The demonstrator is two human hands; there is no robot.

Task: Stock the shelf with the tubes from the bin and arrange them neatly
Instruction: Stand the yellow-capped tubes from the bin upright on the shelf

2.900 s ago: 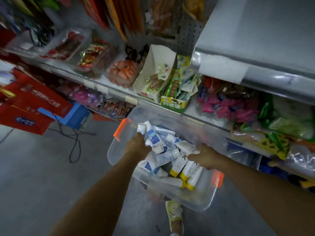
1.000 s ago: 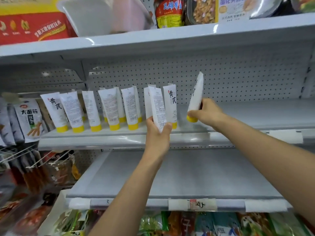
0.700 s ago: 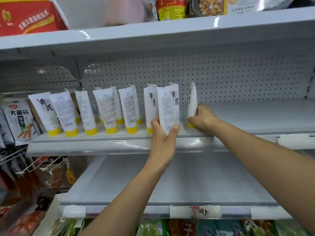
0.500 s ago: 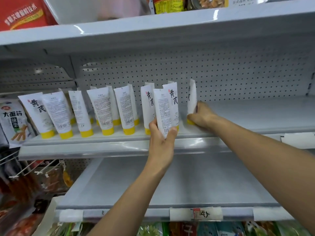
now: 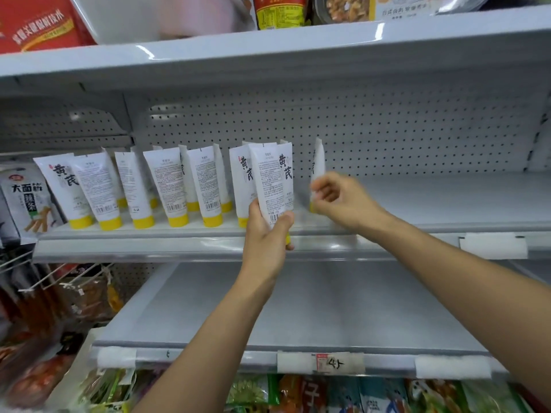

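White tube [image 5: 272, 180] in left hand [image 5: 265, 234] grip, shelf edge [image 5: 179, 248] below.

Left hand [image 5: 267, 234] fingers clenched, arm raised; right hand [image 5: 340, 201] fingers loosely spread.

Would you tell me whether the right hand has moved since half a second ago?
Yes: the right hand has opened and drawn back from the end tube.
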